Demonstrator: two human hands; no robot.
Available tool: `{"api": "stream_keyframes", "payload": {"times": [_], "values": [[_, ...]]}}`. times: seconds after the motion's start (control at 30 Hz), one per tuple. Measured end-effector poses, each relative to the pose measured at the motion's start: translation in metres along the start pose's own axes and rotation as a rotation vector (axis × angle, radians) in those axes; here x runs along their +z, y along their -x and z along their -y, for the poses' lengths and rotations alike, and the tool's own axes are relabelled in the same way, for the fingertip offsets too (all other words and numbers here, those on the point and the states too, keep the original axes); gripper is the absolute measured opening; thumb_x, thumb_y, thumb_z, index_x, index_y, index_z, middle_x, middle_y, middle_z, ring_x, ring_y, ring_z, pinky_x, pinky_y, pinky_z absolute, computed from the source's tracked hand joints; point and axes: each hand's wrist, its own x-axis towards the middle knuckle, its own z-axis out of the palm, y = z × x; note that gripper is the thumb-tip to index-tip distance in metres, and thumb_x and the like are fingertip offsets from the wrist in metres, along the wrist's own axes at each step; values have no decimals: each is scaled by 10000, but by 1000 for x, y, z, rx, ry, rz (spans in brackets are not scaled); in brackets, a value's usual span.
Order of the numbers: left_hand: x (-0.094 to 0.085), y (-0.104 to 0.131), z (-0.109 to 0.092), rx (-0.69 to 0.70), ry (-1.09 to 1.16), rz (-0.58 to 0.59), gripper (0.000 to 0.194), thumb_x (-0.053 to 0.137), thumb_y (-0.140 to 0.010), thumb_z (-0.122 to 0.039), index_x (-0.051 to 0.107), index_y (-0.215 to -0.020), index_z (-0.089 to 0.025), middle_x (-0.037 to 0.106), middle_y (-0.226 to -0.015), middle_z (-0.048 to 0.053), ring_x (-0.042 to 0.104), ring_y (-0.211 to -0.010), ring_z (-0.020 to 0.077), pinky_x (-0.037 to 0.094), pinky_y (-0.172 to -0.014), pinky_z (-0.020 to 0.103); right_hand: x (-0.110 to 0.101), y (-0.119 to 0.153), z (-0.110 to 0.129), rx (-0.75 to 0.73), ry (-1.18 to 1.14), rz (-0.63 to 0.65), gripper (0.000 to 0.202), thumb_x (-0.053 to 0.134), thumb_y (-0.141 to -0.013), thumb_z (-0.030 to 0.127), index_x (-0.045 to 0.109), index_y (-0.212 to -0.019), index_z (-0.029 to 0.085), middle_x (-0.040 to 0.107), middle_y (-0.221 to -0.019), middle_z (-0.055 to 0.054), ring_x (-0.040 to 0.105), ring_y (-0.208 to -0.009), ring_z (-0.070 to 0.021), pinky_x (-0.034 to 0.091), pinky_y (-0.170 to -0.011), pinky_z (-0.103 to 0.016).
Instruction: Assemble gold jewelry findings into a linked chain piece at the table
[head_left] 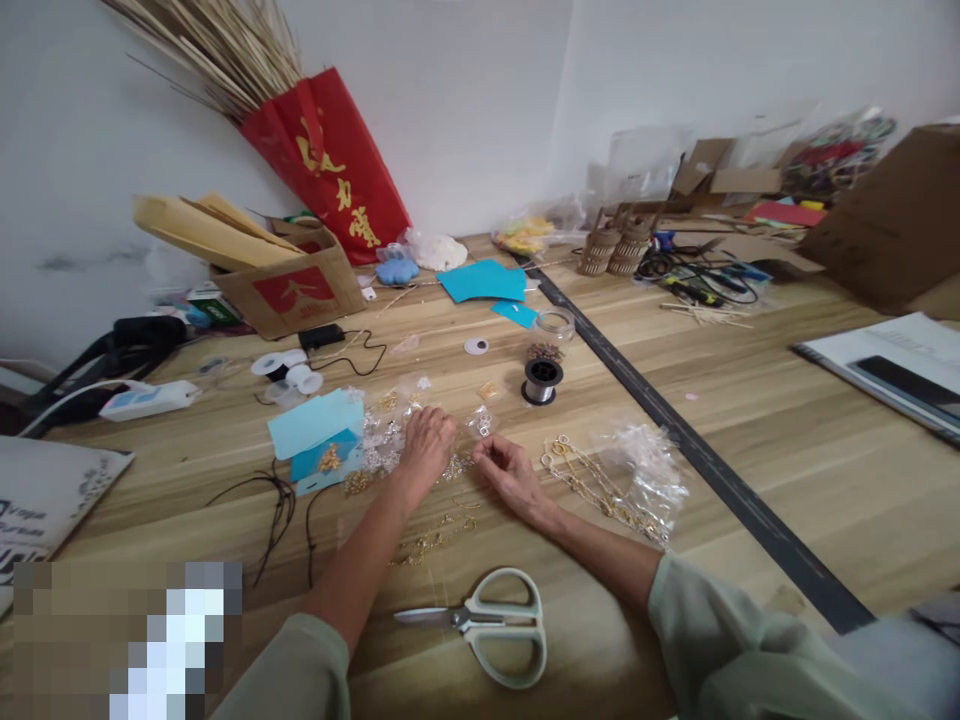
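Note:
My left hand (430, 442) is closed, its fingers bent down among small bags of silver and gold beads (384, 445); whatever its fingertips hold is hidden. Just to its right, my right hand (514, 478) pinches thumb and fingers together, on something too small to make out. A small clear bag of silver rings (481, 421) lies just beyond the right fingertips. Between my forearms lies a gold beaded chain (435, 537). Nearer me are white-handled scissors (491, 622), blades pointing left. To the right of my right hand are gold and silver chains (600, 490).
Past my hands stands a spool of silver wire (541, 382). Blue paper sheets (315, 425) and black cords (277, 510) lie on the left. A dark strip (675, 430) crosses the table. A cardboard box (300, 290) and a red bag (330, 170) stand at the back left.

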Motion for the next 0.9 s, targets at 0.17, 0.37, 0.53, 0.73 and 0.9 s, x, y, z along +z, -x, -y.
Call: {"api": "stream_keyframes", "payload": {"times": [0.17,0.37,0.53,0.73,0.9], "values": [[-2,4,3,3,-8,8,205,435,-830,-142,639,-810,-151,635,-850,114,550,-899,248,381,-838,371,0,0,-1,12,-15,4,197,563,-775,347,536,-740,156,470,-631,27,405,-547,-94,332,-511,-215],[1,6,9,-12,24,10,161,481,-782,-139,636,-747,-161,645,-807,109,568,-871,257,406,-807,373,1,-1,-3,12,3,-1,211,569,-770,365,535,-735,159,450,-606,30,387,-537,-93,316,-483,-208],[-3,10,7,-14,63,-10,159,488,-775,-135,635,-724,-167,649,-794,100,571,-856,243,410,-807,357,0,-1,-5,1,-1,4,209,563,-772,365,532,-739,162,457,-619,25,393,-539,-92,320,-476,-205],[-13,18,7,-85,249,-138,175,497,-776,-147,649,-697,-183,664,-771,75,575,-817,220,438,-775,338,0,0,-3,9,4,9,224,564,-776,384,526,-737,167,448,-587,33,393,-527,-97,316,-474,-211],[-17,39,6,-313,767,-264,134,564,-750,-243,662,-723,-154,680,-739,55,609,-685,172,481,-673,286,0,2,0,4,18,19,228,560,-785,388,515,-741,168,443,-594,34,390,-521,-97,325,-482,-215]]}}
